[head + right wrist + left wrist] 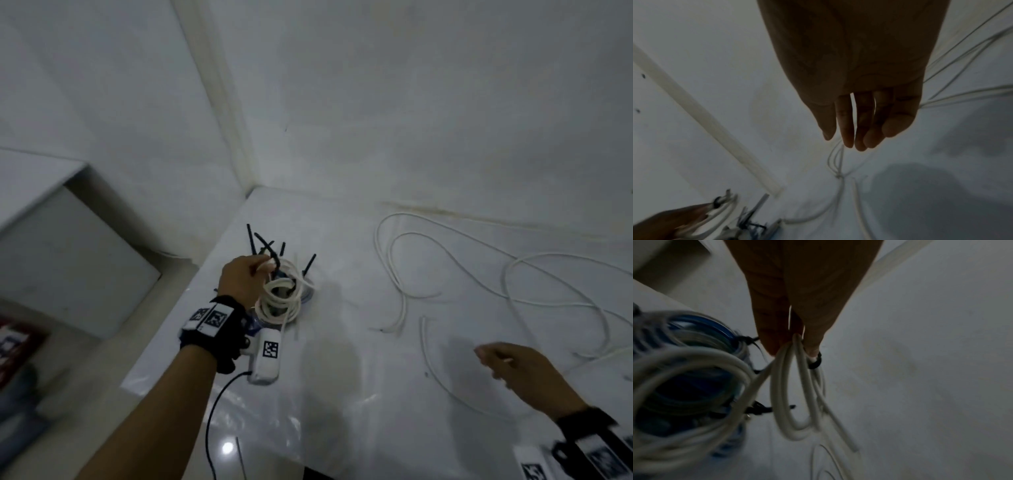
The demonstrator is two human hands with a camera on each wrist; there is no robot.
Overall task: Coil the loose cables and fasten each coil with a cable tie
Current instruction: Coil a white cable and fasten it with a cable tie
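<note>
Spread and holding nothing, the right hand [520,375] is nearest the loose cable [442,373], just left of it. A tied coil [279,298] is pinched by the left hand [243,277].

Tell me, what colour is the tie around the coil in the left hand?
Black. The cable tie wraps the white coil pinched by the left hand; the left wrist view shows it best.

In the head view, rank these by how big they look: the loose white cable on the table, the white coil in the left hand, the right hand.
1. Loose white cable, sprawling widest.
2. White coil gripped by the left hand, and the right hand: these look alike, and the right hand is nearer the camera, so unranked.
</note>
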